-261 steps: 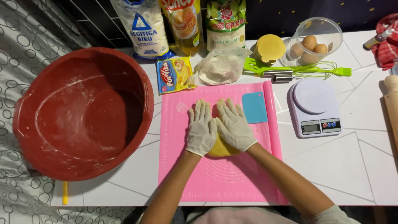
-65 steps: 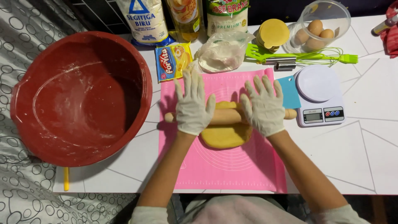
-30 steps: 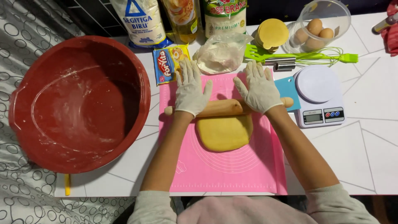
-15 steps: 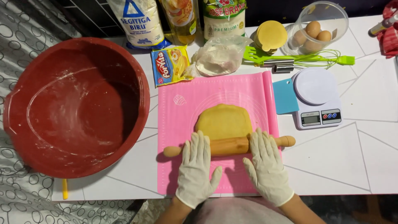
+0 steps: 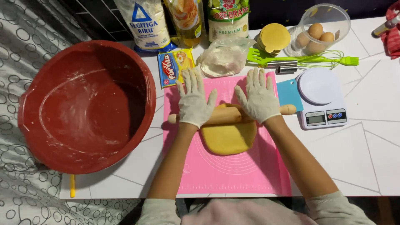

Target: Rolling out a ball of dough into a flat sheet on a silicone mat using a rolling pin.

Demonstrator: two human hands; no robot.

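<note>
Two gloved hands lie flat on a wooden rolling pin (image 5: 227, 116), the left hand (image 5: 194, 102) toward its left end and the right hand (image 5: 258, 100) toward its right, fingers spread wide and stretched out, palms pressing down on the pin and not curled round it. That pin lies crosswise over the far edge of a slab of yellow dough (image 5: 229, 135), which sits near the middle of a pink mat (image 5: 233, 175) on the white table (image 5: 366, 154). At nine o'clock from the dough stands a big red bowl (image 5: 87, 106), dusted white inside. At twelve o'clock, just past the mat, lies a clear bag of white powder (image 5: 225, 56), with a small yellow sachet (image 5: 175, 66) to its left and tall packets behind. At two o'clock a blue scraper (image 5: 290, 93) lies touching the mat's edge, and just beside it a white kitchen scale (image 5: 321, 98). Farther off at one o'clock sit a green whisk (image 5: 316, 60), a stack of round yellow lids (image 5: 273, 38) and a clear bowl of eggs (image 5: 321, 29)
</note>
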